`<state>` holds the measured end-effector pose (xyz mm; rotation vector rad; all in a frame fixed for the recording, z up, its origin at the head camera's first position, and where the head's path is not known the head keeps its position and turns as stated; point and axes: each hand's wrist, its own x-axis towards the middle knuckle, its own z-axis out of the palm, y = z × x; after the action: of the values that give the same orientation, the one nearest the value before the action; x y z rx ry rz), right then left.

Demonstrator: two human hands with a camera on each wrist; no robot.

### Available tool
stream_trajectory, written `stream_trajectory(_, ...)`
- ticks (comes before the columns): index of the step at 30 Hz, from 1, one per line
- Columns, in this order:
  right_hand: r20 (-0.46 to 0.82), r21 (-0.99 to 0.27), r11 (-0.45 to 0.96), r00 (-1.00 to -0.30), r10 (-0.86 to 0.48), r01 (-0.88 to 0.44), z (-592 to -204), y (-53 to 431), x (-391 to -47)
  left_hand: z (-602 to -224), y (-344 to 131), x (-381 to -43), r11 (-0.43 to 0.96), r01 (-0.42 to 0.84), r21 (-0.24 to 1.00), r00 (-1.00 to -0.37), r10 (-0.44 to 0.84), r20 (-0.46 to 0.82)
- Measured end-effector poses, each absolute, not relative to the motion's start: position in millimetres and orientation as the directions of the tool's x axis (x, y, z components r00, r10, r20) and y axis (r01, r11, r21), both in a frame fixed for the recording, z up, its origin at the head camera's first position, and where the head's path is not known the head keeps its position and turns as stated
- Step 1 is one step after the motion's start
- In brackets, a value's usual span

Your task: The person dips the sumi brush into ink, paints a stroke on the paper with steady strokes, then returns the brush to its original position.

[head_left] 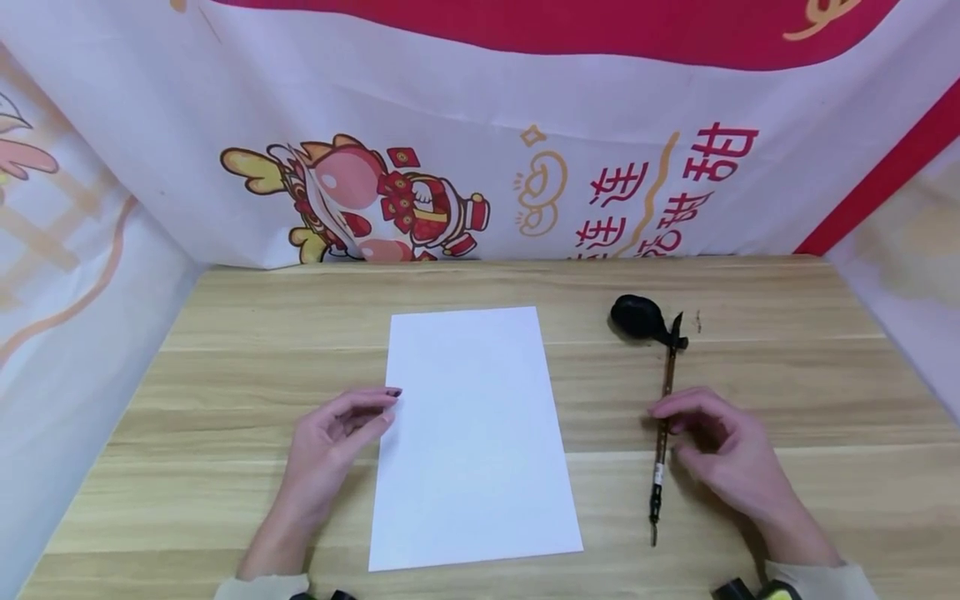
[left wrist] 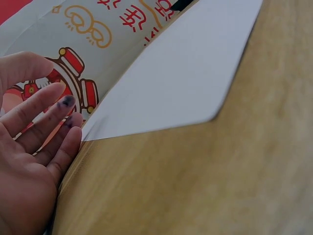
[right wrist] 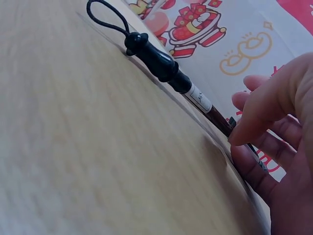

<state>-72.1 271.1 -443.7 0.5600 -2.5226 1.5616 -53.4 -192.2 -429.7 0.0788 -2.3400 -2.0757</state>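
Note:
A blank white sheet of paper (head_left: 472, 442) lies on the wooden table. My left hand (head_left: 330, 442) is at its left edge, fingers loosely bent and fingertips over the border; dark stains mark some fingertips in the left wrist view. To the right, a brown-handled writing brush (head_left: 670, 367) lies lengthwise, its dark tip across the end of a small black ink dish (head_left: 636, 317). My right hand (head_left: 727, 458) rests beside the brush handle, fingers reaching over it and thumb on the near right side. The right wrist view shows the brush's black end (right wrist: 159, 63) with a cord loop.
The wooden table (head_left: 225, 400) reaches back to a white and red printed cloth (head_left: 420, 92) with cartoon figures and red characters. Cloth also hangs at the left and right sides. Small dark marks (head_left: 698, 321) show on the table right of the brush tip.

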Motion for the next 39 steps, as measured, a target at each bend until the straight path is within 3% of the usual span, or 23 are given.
stream_trajectory(13, 0.319, -0.812, 0.423, -0.913, -0.255, -0.401, -442.9, 267.6, -74.0, -430.4, -193.3, -55.8, 0.151, -0.093, 0.984, -0.995, -0.037, -0.089)
stream_trajectory(19, 0.326, -0.793, 0.447, -0.908, -0.262, -0.413, -442.2, 266.2, -76.5, -429.7, -190.9, -55.6, 0.16, -0.037, 0.986, -0.998, -0.06, -0.027)
stream_trajectory(29, 0.345, -0.781, 0.44, -0.893, -0.288, -0.443, -441.9, 264.3, -81.0, -434.9, -194.1, -57.3, 0.494, 0.005, 0.869, -0.998, -0.058, 0.038)
stream_trajectory(39, 0.374, -0.772, 0.423, -0.877, -0.302, -0.475, -443.6, 264.5, -80.5, -438.0, -192.2, -57.2, 0.575, 0.088, 0.814, -0.996, 0.033, 0.084)
